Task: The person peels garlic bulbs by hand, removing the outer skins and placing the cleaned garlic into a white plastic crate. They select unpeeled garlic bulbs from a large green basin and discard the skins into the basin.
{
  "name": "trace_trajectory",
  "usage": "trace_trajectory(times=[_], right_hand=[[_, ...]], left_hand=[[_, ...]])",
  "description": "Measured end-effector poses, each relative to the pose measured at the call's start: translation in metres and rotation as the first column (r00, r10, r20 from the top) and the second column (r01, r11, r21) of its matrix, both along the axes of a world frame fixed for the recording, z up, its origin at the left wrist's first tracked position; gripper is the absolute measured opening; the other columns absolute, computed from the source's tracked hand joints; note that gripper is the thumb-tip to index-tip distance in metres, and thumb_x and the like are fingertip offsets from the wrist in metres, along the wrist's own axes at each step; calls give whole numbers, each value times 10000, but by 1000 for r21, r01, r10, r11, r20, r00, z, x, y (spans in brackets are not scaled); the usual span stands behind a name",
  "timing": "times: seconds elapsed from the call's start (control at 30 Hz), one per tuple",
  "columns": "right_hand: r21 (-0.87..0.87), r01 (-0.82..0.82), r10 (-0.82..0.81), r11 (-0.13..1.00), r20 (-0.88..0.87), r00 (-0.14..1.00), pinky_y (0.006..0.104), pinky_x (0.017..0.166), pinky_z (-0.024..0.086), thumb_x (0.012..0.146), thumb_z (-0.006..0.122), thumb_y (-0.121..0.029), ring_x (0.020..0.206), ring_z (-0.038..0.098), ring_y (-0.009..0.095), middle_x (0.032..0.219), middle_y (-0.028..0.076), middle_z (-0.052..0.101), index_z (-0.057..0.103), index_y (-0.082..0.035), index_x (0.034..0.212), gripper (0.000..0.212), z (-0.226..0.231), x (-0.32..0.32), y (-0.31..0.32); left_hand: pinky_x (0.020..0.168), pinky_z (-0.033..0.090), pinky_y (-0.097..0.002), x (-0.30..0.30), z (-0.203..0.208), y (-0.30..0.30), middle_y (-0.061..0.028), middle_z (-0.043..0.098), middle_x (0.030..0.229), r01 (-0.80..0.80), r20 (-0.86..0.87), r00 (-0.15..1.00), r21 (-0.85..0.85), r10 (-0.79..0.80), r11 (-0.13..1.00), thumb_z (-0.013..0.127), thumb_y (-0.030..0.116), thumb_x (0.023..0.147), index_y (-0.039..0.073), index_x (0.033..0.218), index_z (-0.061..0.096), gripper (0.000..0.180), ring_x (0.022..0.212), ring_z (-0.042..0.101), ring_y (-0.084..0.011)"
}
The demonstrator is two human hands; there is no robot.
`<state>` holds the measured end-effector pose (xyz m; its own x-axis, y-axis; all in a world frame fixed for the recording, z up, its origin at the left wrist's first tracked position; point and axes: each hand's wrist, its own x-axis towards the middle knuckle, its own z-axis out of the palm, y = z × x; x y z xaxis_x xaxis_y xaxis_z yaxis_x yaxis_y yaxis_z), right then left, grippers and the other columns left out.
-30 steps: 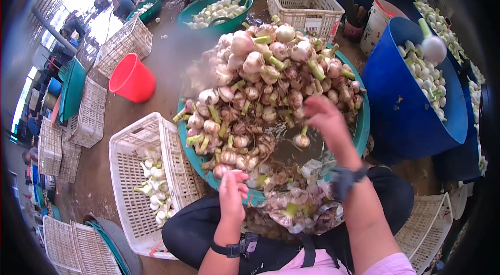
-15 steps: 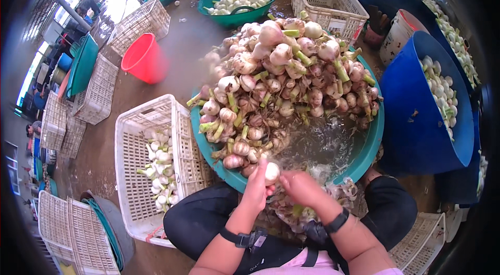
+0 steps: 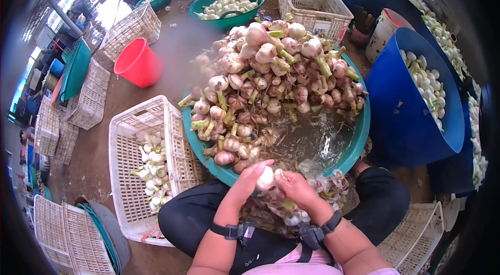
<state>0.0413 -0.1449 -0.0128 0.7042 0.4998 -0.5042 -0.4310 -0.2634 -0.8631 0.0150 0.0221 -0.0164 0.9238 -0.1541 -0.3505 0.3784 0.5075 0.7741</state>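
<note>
A white, peeled garlic bulb (image 3: pixel 265 179) is gripped in my left hand (image 3: pixel 247 183), above the near rim of a green tub (image 3: pixel 355 159). On the bulb's right side, my right hand (image 3: pixel 299 188) is closed, its fingertips pinching at the bulb's edge; a small pale bit shows there. Unpeeled garlic bulbs (image 3: pixel 260 82) with cut stems and purplish skins are heaped high in the tub. Murky water (image 3: pixel 312 137) shows in its near right part. Below my hands lies a pile of stripped garlic skins (image 3: pixel 323 192).
To my left, a white plastic crate (image 3: pixel 121 171) holds peeled bulbs. A red bucket (image 3: pixel 136 64) stands beyond it. At right is a large blue barrel (image 3: pixel 411 113) with white bulbs. A green basin (image 3: pixel 229 21) and another white crate (image 3: pixel 312 2) stand behind the tub. People sit farther back.
The whole view has shifted slightly, with the scene sliding left. Both hands are still at the bulb; the right hand's fingers now show more clearly against its side.
</note>
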Motion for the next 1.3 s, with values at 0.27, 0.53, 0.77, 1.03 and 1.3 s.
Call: trace_trajectory(times=[0.27,0.53,0.77,1.03,1.3], right_hand=[[88,378,-288,921,-499,817,284,511,437,873,544,-223,566,544,138,720,31,608,596,-12,896,218,-9,27,-25],[142,2,-23,990,151,988,302,793,450,915,457,-190,877,577,177,951,78,604,553,-26,956,195,36,-5,-37],[797,477,-505,372,-257,824,337,784,467,917,435,-264,895,590,209,977,93,609,544,-46,1038,272,60,0,-86],[108,216,-207,970,-87,974,395,688,495,876,453,-458,856,602,314,1071,119,574,422,-129,1269,514,26,-5,2],[802,361,-217,476,-291,932,418,680,512,846,494,-456,976,544,286,1300,131,377,330,-135,1309,587,79,120,-23]], left_hand=[[933,388,-377,-5,30,-23,-172,558,1094,-233,447,795,849,-410,474,597,23,667,10,1096,544,433,1047,501,-347],[630,476,-236,0,2,-10,-30,610,968,-541,-322,814,-123,482,832,515,143,883,78,995,572,142,807,582,-118],[403,308,-187,-4,8,12,75,610,779,-746,-561,606,-155,563,648,522,401,840,238,985,586,227,551,505,-30],[560,433,-235,-11,10,-5,-82,614,834,-464,17,871,354,491,812,392,401,918,23,864,575,424,690,556,-108],[563,413,-211,-7,5,2,-48,607,853,-562,-77,787,319,612,763,399,368,926,44,867,555,364,677,517,-84]])
